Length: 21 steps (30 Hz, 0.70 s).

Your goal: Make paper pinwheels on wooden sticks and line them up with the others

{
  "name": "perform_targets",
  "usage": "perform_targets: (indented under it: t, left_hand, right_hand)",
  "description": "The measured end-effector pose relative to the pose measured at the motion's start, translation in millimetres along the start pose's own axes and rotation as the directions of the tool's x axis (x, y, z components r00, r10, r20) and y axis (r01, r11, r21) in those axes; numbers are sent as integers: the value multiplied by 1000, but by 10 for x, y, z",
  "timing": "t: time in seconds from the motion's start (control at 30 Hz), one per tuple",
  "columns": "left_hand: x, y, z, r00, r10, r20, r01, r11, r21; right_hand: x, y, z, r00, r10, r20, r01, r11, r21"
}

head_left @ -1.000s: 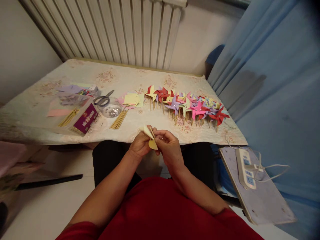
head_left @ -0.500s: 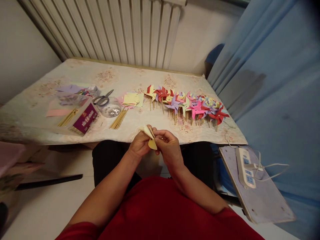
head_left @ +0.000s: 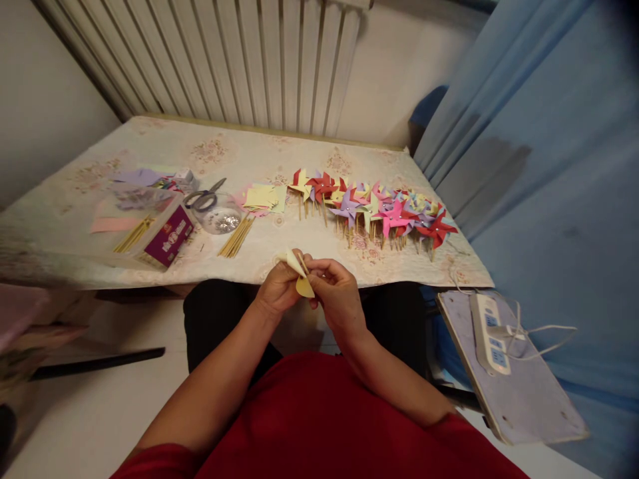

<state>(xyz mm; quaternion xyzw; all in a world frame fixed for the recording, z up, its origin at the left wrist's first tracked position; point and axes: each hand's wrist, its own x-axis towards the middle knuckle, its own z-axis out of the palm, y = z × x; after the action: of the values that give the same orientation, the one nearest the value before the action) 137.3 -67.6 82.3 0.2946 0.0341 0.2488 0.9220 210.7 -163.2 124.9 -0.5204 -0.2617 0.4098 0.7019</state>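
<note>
Close to the table's front edge, my left hand (head_left: 281,287) is closed on a pale yellow paper pinwheel (head_left: 304,287), its paper curled over between my hands. My right hand (head_left: 337,289) pinches a thin wooden stick (head_left: 302,261) against the paper from the other side. My fingers hide where stick and paper meet. Beyond them lies a bundle of wooden sticks (head_left: 235,238), with yellow paper squares (head_left: 261,195) behind it. Finished paper pinwheels (head_left: 397,216) in red, pink, purple and yellow stand crowded together on sticks at the right.
Left on the flowered tablecloth (head_left: 210,152) are scissors (head_left: 204,196), a clear dish of small shiny pieces (head_left: 219,220), and a plastic box (head_left: 170,238) with a purple label and sticks. A power strip (head_left: 490,336) rests on a low board at the right, its white cable looping out.
Both hands stay in nearly the same place around the yellow pinwheel. The stick and curled paper between the fingers have shifted very slightly.
</note>
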Motion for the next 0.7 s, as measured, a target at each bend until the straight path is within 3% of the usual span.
perform_targets:
  t: [0.4, 0.7]
  left_hand:
    - [-1, -5, 5, 999, 10, 41, -9, 1000, -12]
    - [-8, -25, -78, 1000, -13, -15, 13, 1000, -19]
  right_hand:
    - [-20, -5, 29, 1000, -10, -29, 9, 999, -30]
    - [-7, 25, 14, 1000, 2, -11, -2, 1000, -18]
